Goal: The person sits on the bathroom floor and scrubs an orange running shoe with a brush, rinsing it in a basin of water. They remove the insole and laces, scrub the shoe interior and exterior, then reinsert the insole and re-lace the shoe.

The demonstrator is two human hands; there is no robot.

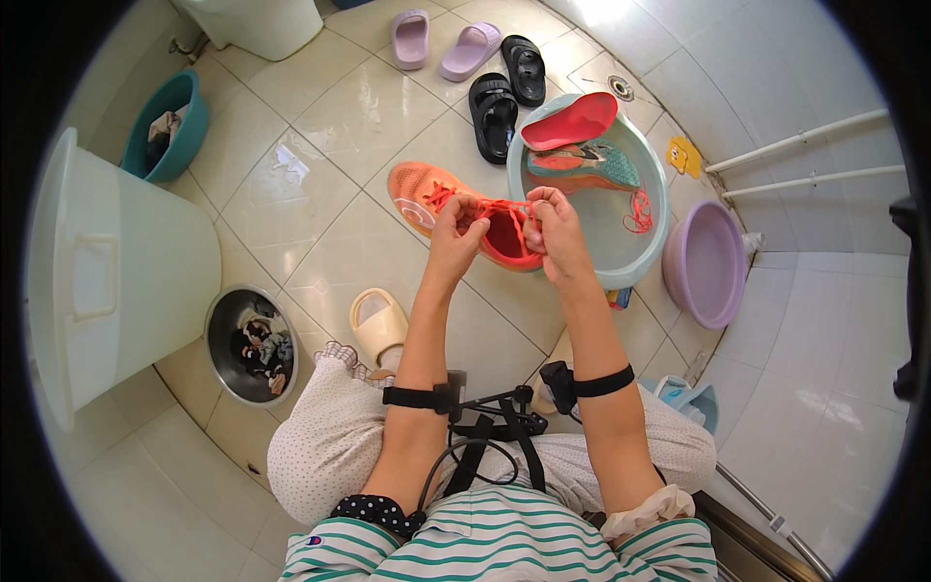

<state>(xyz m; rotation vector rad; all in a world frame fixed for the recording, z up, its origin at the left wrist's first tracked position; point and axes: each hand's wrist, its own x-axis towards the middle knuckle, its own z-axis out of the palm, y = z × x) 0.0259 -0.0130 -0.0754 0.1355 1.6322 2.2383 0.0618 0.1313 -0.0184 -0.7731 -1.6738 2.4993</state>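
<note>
An orange running shoe [425,190] is in front of me, its toe to the upper left and its opening facing up. My left hand [462,227] pinches the red shoelace [496,209] near the tongue. My right hand [550,225] grips the lace at the collar, close to the rim of a pale green basin [658,244]. In that basin, which holds water, lie a second shoe with a teal sole [614,166] and a loose red lace [639,212]. A red insole [571,122] rests over the basin's far edge.
Black slippers [496,120] and lilac slippers [469,51] stand beyond on wet tiles. A purple basin [705,263] leans at the right wall. To the left are a large white tub [145,273], a metal bowl [291,364] with cloth and a teal basin [190,138].
</note>
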